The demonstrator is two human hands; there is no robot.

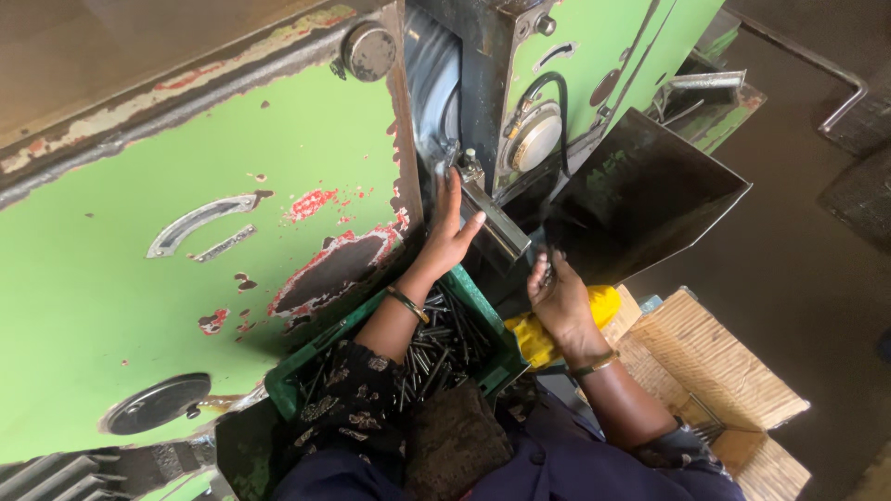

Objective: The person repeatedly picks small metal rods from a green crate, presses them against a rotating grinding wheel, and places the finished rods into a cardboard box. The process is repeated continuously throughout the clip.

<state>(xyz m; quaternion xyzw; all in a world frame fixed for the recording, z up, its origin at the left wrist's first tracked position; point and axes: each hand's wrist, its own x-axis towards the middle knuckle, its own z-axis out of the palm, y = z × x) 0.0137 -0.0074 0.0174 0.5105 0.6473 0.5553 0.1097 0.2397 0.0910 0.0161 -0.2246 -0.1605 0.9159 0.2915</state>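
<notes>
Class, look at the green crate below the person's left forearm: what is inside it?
The green crate holds a heap of thin dark metal rods. The left forearm and patterned sleeve cover its near part, so the contents there and the bottom cannot be seen.

Grey metal guide plate (497, 232) is pressed flat by left fingers, tilted down-right. Thin dark metal rod (549, 269) is pinched upright at right fingertips, just below plate.

The left hand (449, 232) reaches, fingers extended, to a metal guide block (497, 232) on the green machine (139, 278). At four o'clock, the right hand (557, 301) seemingly pinches something small. Below lies a green crate (483, 306) of metal rods (436, 348).
</notes>
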